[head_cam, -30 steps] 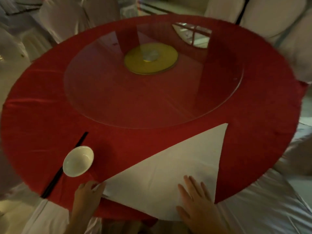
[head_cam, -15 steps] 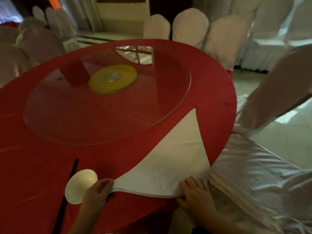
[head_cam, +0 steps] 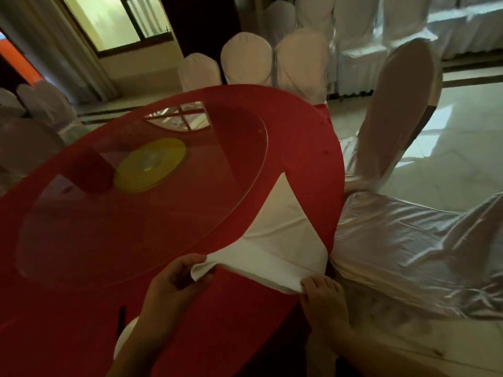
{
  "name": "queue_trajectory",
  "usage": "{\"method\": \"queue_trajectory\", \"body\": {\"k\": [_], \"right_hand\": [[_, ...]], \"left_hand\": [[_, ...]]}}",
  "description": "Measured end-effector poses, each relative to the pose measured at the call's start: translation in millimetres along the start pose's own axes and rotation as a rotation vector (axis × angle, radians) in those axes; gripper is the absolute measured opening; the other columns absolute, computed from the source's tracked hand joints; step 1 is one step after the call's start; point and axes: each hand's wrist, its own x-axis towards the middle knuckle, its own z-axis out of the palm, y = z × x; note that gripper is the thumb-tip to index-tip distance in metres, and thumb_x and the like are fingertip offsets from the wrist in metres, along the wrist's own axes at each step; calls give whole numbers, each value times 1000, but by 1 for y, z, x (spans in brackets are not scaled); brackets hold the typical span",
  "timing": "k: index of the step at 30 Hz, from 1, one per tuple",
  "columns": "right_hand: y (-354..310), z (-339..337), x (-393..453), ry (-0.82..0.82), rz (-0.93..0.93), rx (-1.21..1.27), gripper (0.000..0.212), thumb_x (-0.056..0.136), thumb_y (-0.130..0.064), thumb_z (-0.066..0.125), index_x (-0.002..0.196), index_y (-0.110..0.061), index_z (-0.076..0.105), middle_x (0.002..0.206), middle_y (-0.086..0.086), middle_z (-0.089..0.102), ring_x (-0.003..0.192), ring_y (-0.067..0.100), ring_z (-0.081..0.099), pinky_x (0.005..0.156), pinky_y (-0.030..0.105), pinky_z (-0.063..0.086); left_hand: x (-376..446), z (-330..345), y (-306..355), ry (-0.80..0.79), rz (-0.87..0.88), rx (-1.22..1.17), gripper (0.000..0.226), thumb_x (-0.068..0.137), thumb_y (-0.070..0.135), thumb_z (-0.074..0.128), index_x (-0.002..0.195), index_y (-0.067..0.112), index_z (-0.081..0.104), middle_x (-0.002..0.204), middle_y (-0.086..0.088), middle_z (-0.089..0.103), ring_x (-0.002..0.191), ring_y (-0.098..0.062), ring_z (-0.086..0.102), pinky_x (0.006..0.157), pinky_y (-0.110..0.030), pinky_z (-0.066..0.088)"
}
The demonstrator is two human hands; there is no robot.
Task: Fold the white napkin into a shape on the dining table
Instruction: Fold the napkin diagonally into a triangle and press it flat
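Banquet room, covered chairs (head_cam: 246, 59); red table (head_cam: 231, 322); both hands (head_cam: 174, 281) pinching white napkin (head_cam: 283, 240) corners.

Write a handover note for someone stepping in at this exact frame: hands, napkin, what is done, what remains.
Left hand: pinching the left corner of the white napkin, lifted slightly.
Right hand: gripping the napkin's near right corner at the edge of the dining table.
Napkin: triangle, tip pointing away beside the glass turntable, a band turned up along its near edge.
White bowl: mostly hidden behind the left forearm.
Done: triangle fold. Left: finish shaping.
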Motion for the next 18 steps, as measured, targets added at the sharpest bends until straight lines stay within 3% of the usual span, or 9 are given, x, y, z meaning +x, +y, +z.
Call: {"method": "queue_trajectory", "body": {"k": [3, 7, 10, 14, 18], "right_hand": [[11, 0, 1, 38, 65, 40, 31, 59, -19, 85, 84, -14, 66, 85, 5, 66, 80, 30, 64, 67, 43, 53], [11, 3, 1, 17, 165, 121, 51, 62, -42, 84, 96, -10, 64, 102, 12, 63, 97, 35, 60, 73, 47, 53], [3, 6, 3, 42, 213, 166, 61, 60, -45, 85, 103, -7, 63, 112, 18, 61, 106, 39, 57, 81, 53, 51], [-4, 8, 8, 53, 237, 206, 47, 67, -32, 82, 103, -8, 64, 112, 15, 60, 109, 36, 56, 86, 52, 50], [5, 6, 8, 83, 278, 199, 26, 69, -7, 78, 92, -6, 67, 99, 15, 64, 93, 36, 60, 73, 47, 53]], "left_hand": [[8, 8, 11, 106, 84, 41, 19, 71, 29, 71, 89, 28, 72, 92, 1, 74, 83, -15, 70, 67, -25, 55], [11, 18, 22, 147, 129, 20, 23, 68, 37, 70, 88, 26, 72, 85, -4, 74, 79, -17, 69, 68, -22, 55], [13, 27, 27, 155, 142, 25, 23, 68, 39, 70, 86, 26, 72, 85, -4, 73, 79, -19, 70, 72, -31, 56], [15, 39, 35, 176, 178, -8, 18, 71, 35, 69, 85, 24, 72, 83, -4, 74, 77, -17, 70, 67, -23, 56], [17, 45, 41, 215, 203, -30, 14, 73, 33, 68, 83, 23, 72, 83, -2, 74, 75, -12, 69, 64, -16, 54]]}}
